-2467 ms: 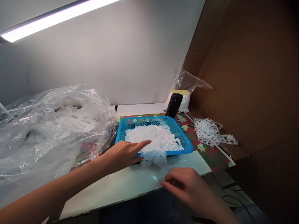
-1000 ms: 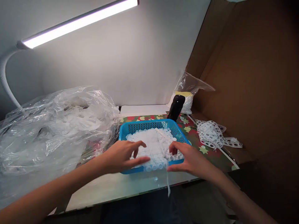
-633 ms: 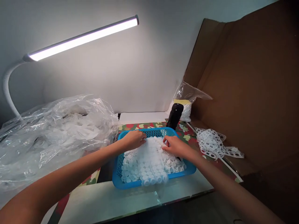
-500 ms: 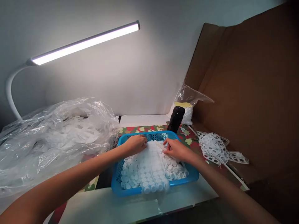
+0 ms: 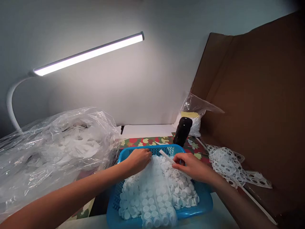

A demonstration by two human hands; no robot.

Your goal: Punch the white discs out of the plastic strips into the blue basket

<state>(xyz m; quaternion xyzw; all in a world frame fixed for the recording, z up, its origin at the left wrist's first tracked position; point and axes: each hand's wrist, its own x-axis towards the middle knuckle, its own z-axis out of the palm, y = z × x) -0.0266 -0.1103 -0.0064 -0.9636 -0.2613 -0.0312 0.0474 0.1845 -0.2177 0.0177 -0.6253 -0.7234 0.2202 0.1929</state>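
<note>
Caps of white plastic fill the blue basket at the bottom centre of the frame. Left hand rests on them by the far rim, fingers together; right hand, fingers also together, lies beside a white strip, though whether it grips the strip is unclear.

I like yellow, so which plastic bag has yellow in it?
The small bag at the back, with a yellow patch at its top; the big bag on the left shows only white.
</note>
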